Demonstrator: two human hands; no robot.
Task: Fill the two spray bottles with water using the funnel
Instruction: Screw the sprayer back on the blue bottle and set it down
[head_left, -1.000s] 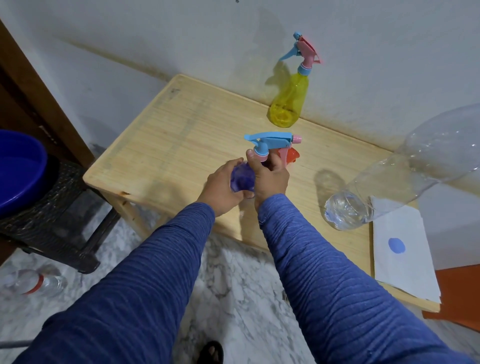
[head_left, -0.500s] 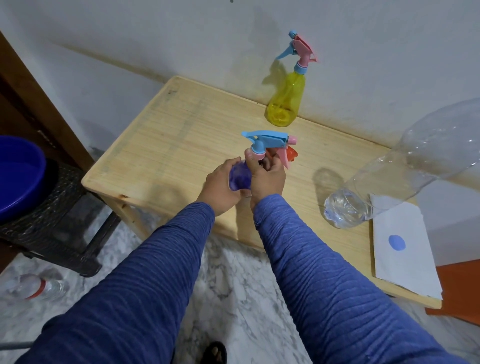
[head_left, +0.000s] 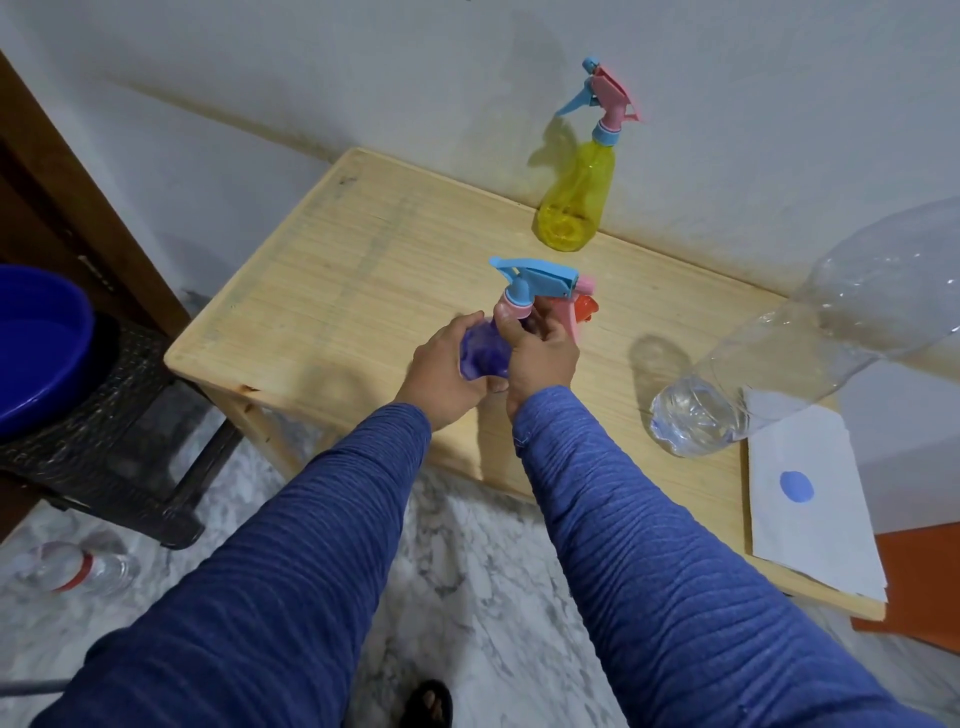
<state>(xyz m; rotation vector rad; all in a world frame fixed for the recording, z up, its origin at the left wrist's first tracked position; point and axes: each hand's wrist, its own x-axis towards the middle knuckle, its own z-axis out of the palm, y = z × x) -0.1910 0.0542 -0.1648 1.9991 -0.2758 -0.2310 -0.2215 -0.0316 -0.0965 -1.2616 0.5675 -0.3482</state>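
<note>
- The left hand (head_left: 441, 371) wraps its fingers around the body of the purple spray bottle (head_left: 485, 356), held above the near part of the wooden table (head_left: 332, 270); the right hand (head_left: 540, 353) grips the bottle's neck collar just under the blue trigger head (head_left: 535, 278), fingers closed on it
- By the look of it, the person is unscrewing the head; it sits on the bottle, so this step is not yet done
- The yellow spray bottle (head_left: 574, 208) stands upright at the table's far edge against the wall, head on, untouched
- An orange piece (head_left: 584, 307), probably the funnel, lies on the table just behind the hands, mostly hidden
- The large clear water bottle (head_left: 779, 364) stands on the right
- 0 of 2 bottles appear filled; opening, funnel placing and pouring all remain
</note>
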